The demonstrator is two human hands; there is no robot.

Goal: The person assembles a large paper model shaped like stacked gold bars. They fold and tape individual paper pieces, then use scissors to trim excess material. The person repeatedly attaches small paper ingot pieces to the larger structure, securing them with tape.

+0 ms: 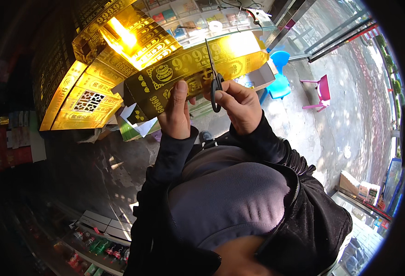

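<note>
My left hand (177, 112) grips a long gold foil cardboard box (161, 74) from below, its thumb lying on the near printed side. The box is tilted, with end flaps standing out at its left end and a strong glare near its right end. Writing and a pot emblem are printed on it. Black-handled scissors (217, 88) are in my right hand (242, 105), fingers around the handles. Their blades point away from me across the box's face and look closed. Whether they touch the card, I cannot tell.
At left stands a large gold foil card structure (109, 89) with a lattice panel. Beyond the box is a glass display counter (202, 34) bearing a tape roll (215, 26). A blue plastic chair (279, 86) and pink chair (323, 88) stand right; bottles (100, 245) line a shelf lower left.
</note>
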